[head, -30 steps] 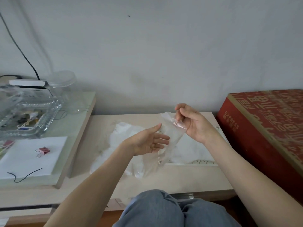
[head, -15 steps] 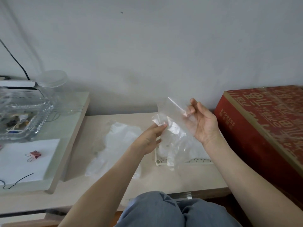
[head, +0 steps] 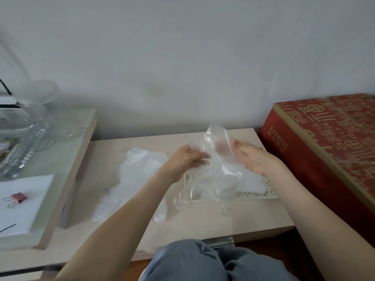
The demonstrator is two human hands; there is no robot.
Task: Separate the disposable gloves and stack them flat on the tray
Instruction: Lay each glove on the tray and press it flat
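I hold one clear disposable glove (head: pixel 211 171) up between both hands over the low table. My left hand (head: pixel 185 159) pinches its left edge. My right hand (head: pixel 249 157) grips the cuff end, fingers partly behind the film. The glove's fingers hang down over the white perforated tray (head: pixel 263 194), which lies at the table's right and holds flattened gloves (head: pixel 249 183). A heap of clear gloves (head: pixel 132 175) lies on the table to the left of my hands.
A red printed box (head: pixel 328 151) stands right of the table. On the raised shelf at the left are a glass dish (head: pixel 18 142), a clear lidded jar (head: pixel 38 98), white paper (head: pixel 22 203) and a pink binder clip (head: pixel 17 198). My knees (head: pixel 203 262) are below.
Both hands have lowered and drawn apart, spreading the glove wider over the tray. The view has swung a little to the right.
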